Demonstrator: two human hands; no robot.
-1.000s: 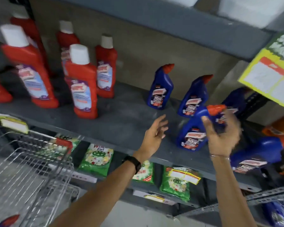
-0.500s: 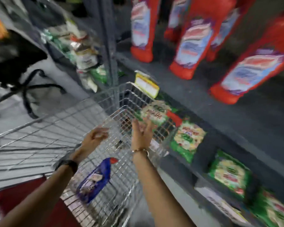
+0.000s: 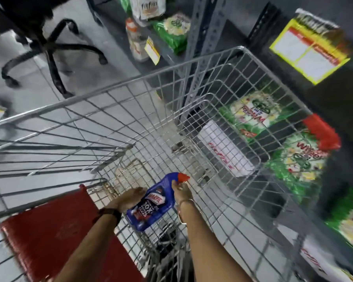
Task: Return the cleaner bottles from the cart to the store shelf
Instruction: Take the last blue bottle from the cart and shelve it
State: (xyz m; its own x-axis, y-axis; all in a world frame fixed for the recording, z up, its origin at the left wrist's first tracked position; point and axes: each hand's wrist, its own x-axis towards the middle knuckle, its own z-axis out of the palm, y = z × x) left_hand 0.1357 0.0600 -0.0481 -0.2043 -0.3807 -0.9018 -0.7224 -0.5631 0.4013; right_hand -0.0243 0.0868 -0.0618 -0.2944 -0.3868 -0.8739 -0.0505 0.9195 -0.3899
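A blue cleaner bottle (image 3: 153,202) with a red cap lies tilted inside the wire cart (image 3: 222,64), cap pointing up and to the right. My right hand (image 3: 181,189) grips its neck just below the cap. My left hand (image 3: 128,198), with a dark watch on the wrist, cups the bottle's left side. Both arms reach down into the basket. The store shelf (image 3: 208,31) stands beyond the cart on the right; its upper level with the other bottles is out of view.
Green detergent packs (image 3: 255,112) fill the lower shelves on the right, behind the cart wall. A red child-seat flap (image 3: 55,235) sits at the cart's near end. A black office chair base (image 3: 49,49) stands on the grey floor at upper left. A yellow price card (image 3: 308,51) hangs at upper right.
I turned from the shelf down to the cart. Both hands, held open half a second ago, have dropped into the basket and closed on the blue bottle lying there.
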